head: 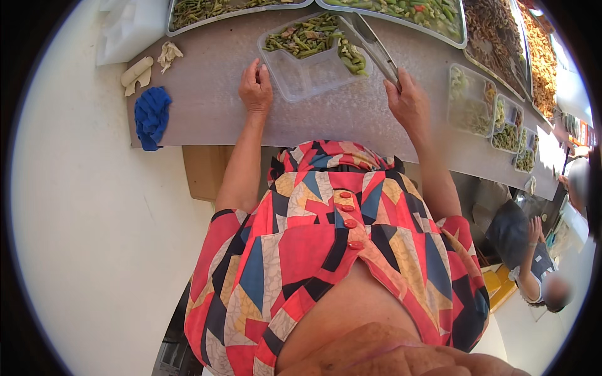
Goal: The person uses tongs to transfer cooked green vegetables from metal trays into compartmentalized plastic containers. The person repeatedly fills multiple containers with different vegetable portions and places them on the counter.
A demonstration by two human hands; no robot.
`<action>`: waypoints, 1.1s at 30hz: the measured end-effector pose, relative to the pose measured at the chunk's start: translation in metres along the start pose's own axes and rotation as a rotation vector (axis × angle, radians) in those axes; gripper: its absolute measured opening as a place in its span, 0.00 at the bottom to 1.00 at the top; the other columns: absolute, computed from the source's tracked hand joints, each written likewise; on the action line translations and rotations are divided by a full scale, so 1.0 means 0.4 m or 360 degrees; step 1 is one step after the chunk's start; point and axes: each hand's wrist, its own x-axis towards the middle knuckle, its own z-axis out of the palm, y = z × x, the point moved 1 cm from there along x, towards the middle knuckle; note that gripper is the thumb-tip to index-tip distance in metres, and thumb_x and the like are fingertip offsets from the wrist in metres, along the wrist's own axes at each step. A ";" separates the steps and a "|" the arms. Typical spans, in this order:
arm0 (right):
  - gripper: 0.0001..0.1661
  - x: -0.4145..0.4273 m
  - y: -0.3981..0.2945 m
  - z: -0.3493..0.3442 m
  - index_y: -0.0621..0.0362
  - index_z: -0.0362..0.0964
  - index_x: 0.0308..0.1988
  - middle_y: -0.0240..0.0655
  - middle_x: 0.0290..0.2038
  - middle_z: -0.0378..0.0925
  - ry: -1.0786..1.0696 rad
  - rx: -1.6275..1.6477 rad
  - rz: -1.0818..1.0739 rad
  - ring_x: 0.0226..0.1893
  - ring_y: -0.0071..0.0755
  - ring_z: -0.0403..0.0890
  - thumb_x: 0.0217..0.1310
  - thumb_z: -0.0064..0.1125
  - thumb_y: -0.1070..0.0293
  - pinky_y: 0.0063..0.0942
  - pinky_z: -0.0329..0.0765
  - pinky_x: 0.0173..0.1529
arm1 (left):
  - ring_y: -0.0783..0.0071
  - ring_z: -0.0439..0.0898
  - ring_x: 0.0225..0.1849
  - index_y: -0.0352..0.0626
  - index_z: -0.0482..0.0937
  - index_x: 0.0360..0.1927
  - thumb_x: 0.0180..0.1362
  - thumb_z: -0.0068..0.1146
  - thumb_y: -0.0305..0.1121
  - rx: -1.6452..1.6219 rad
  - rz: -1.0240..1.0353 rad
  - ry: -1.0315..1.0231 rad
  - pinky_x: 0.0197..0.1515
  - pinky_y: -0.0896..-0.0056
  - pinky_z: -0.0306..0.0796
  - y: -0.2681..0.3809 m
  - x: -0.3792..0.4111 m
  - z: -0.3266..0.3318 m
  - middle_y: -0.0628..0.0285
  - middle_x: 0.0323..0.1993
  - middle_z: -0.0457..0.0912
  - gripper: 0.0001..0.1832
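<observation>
A clear plastic compartment tray [301, 77] lies on the metal table in front of me. Its large far compartment holds cut green beans with bits of meat [305, 36], and the right one holds pale green vegetable slices [351, 57]; the near compartments show bare plastic. My left hand [256, 89] rests at the tray's left edge, fingers curled, holding nothing that I can see. In my right hand [408, 101] is a pair of metal serving tongs [376, 47], which reaches over the tray's right side towards its far edge.
Metal pans of green beans [202, 14], green vegetables [414, 14], dark shredded food [494, 42] and orange food [541, 56] line the far side. Filled trays [470, 101] stand right. A blue cloth [153, 117], plastic roll [137, 71] and white containers [136, 28] are left. People work at right.
</observation>
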 end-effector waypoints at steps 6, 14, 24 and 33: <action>0.15 0.007 0.045 0.032 0.56 0.65 0.39 0.45 0.30 0.76 -0.0116 -0.0171 -0.0121 0.27 0.55 0.79 0.58 0.58 0.60 0.49 0.75 0.28 | 0.68 0.77 0.25 0.42 0.79 0.45 0.58 0.56 0.34 0.0034 0.0005 0.0005 0.30 0.68 0.72 -0.009 0.004 -0.001 0.61 0.28 0.78 0.12; 0.15 -0.020 0.038 -0.014 0.54 0.69 0.43 0.44 0.29 0.76 0.0052 0.0218 0.0035 0.27 0.55 0.78 0.57 0.59 0.62 0.45 0.73 0.30 | 0.67 0.78 0.28 0.42 0.79 0.45 0.58 0.56 0.33 0.0016 0.0049 0.0024 0.31 0.68 0.73 -0.035 0.001 -0.007 0.60 0.31 0.80 0.12; 0.15 -0.032 0.021 -0.010 0.56 0.68 0.43 0.45 0.30 0.76 -0.0025 0.0152 -0.0117 0.28 0.55 0.79 0.56 0.59 0.63 0.46 0.74 0.30 | 0.66 0.80 0.30 0.41 0.79 0.45 0.59 0.55 0.34 -0.0006 -0.0070 0.0024 0.33 0.66 0.74 -0.019 0.006 -0.009 0.58 0.32 0.81 0.13; 0.16 -0.033 0.062 -0.059 0.58 0.68 0.41 0.46 0.28 0.76 0.0010 0.0229 0.0034 0.28 0.55 0.78 0.56 0.61 0.62 0.46 0.73 0.30 | 0.66 0.78 0.28 0.40 0.79 0.44 0.59 0.55 0.33 -0.0067 -0.0052 0.0044 0.32 0.67 0.73 -0.010 0.014 -0.004 0.59 0.30 0.81 0.12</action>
